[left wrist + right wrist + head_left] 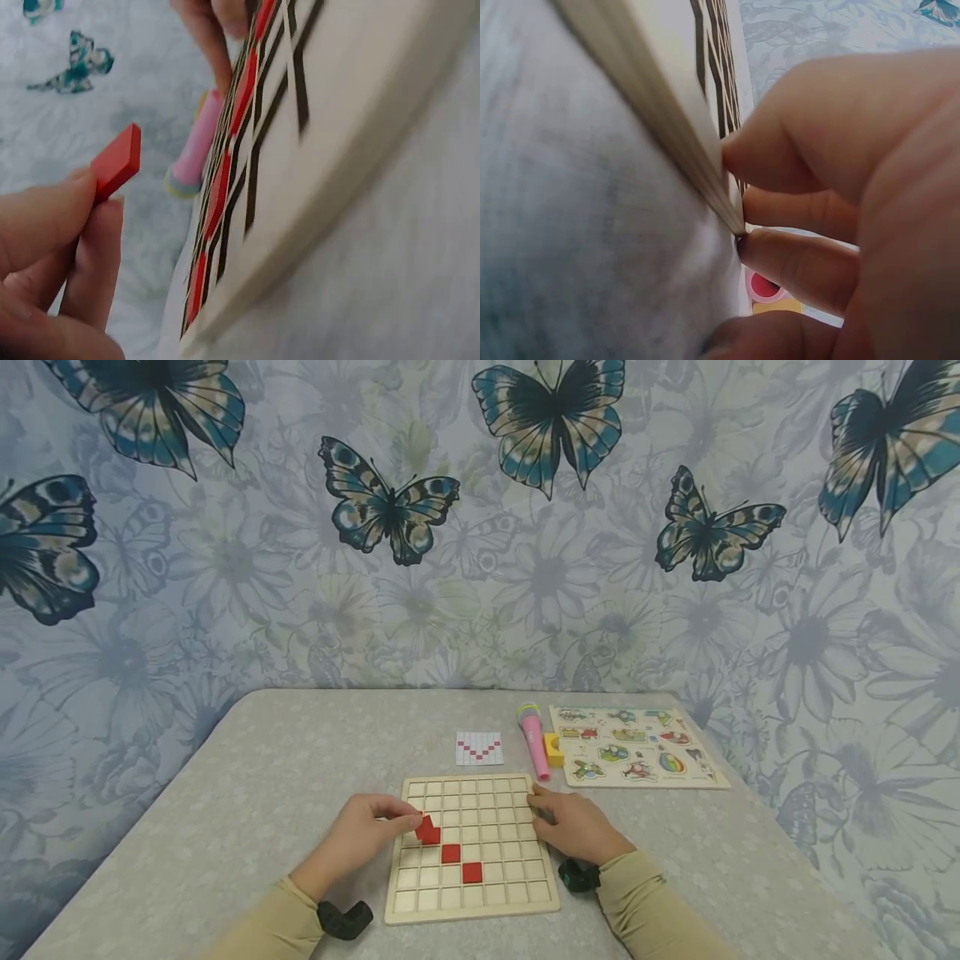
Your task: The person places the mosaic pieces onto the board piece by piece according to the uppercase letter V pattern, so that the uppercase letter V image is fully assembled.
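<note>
Between thumb and fingers, my left hand (369,828) pinches a small red square tile (116,161), raised over the left part of a wooden grid board (510,893). Several red tiles lie in the board's squares in a slanting row, one of them a red tile (472,872) lower down near the middle. The held tile overlaps the upper end of that row in the head view. At the board's upper right edge my right hand (573,825) holds the rim, its thumb on the top face and fingertips (754,244) at the side.
Behind the board lies a white pattern card (480,760) with red squares in a V. To its right are a pink toy microphone (533,743), a yellow block (554,758) and a picture puzzle board (637,781). A butterfly-patterned wall stands behind the table (247,793).
</note>
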Tool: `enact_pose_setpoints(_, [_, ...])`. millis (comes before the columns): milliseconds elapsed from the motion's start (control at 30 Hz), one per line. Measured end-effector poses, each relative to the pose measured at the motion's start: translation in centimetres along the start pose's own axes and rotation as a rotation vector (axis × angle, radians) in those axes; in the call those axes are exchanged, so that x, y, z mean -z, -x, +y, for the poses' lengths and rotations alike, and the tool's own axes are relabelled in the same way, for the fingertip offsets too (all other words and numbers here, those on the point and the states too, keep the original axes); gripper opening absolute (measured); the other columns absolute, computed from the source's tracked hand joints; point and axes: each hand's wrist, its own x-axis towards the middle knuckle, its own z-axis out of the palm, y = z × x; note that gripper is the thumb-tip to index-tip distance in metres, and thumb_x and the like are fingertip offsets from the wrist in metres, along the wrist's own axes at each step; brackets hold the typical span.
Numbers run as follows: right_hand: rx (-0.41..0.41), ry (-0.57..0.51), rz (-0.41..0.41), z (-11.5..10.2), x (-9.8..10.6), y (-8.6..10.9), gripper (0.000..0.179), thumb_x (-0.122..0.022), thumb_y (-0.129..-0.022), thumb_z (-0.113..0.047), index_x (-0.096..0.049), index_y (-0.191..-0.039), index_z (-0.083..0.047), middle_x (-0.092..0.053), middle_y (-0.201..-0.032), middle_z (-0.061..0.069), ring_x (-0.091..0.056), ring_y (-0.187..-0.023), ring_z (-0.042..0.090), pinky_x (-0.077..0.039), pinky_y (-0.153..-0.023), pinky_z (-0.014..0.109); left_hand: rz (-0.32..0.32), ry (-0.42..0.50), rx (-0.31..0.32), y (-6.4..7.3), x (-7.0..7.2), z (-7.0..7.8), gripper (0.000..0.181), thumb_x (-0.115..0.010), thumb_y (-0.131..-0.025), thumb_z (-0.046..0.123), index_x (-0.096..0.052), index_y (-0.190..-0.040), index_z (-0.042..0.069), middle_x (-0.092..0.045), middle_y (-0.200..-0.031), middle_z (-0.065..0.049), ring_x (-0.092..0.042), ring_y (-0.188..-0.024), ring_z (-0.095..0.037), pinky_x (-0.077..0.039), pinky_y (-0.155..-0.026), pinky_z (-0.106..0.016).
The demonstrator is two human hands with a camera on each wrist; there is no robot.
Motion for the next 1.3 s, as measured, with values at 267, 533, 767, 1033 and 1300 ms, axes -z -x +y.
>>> enact_pose_setpoints(267, [-0.011, 0.009, -0.009, -0.2, 0.1, 0.0, 0.044, -0.062, -0.1, -0.02, -0.063, -0.142, -0.007, -0.052, -0.154, 0.014, -0.057, -0.134, 0.036, -0.05, -0.104, 0.052, -0.053, -0.022, -0.046, -0.6, -2.2, 2.6, 0.014, -0.083, -0.088, 0.032, -0.08, -0.091, 0.018, -0.073, -0.088, 0.005, -0.063, -0.084, -0.013, -0.051, -0.073, -0.032])
enact_pose_setpoints(533, [0.008, 0.004, 0.013, -0.3, 0.2, -0.2, 0.044, -0.063, -0.098, -0.019, -0.064, -0.14, -0.006, -0.053, -0.153, 0.014, -0.057, -0.134, 0.036, -0.05, -0.104, 0.053, -0.125, -0.06, -0.135, -1.5, -5.1, 4.9, 0.009, -0.081, -0.09, 0.03, -0.08, -0.086, 0.022, -0.073, -0.084, 0.009, -0.063, -0.079, -0.011, -0.051, -0.069, -0.032])
enact_pose_setpoints(767, [0.007, -0.018, 0.007, -0.1, 0.1, 0.0, 0.044, -0.063, -0.098, -0.02, -0.065, -0.139, -0.006, -0.054, -0.153, 0.013, -0.057, -0.134, 0.036, -0.049, -0.104, 0.053, -0.121, -0.145, -0.146, -1.0, -7.3, 5.2, 0.008, -0.081, -0.089, 0.03, -0.078, -0.082, 0.028, -0.069, -0.079, 0.014, -0.06, -0.074, -0.007, -0.049, -0.065, -0.03])
enact_pose_setpoints(1033, [-0.003, -0.033, 0.002, 0.0, 0.0, 0.2, 0.043, -0.063, -0.098, -0.02, -0.065, -0.139, -0.007, -0.053, -0.153, 0.012, -0.055, -0.136, 0.036, -0.047, -0.107, 0.055, -0.134, -0.172, -0.188, -0.2, -8.1, 5.1, 0.008, -0.081, -0.089, 0.029, -0.076, -0.082, 0.029, -0.068, -0.077, 0.017, -0.059, -0.07, -0.003, -0.047, -0.063, -0.027])
enact_pose_setpoints(1300, [0.001, -0.029, -0.005, -0.1, 0.0, 0.1, 0.044, -0.063, -0.098, -0.022, -0.065, -0.139, -0.008, -0.053, -0.154, 0.012, -0.055, -0.136, 0.036, -0.048, -0.106, 0.055, -0.145, -0.221, -0.178, -0.1, -8.1, 5.0, 0.009, -0.08, -0.09, 0.031, -0.076, -0.082, 0.031, -0.068, -0.076, 0.019, -0.06, -0.067, -0.001, -0.047, -0.062, -0.026])
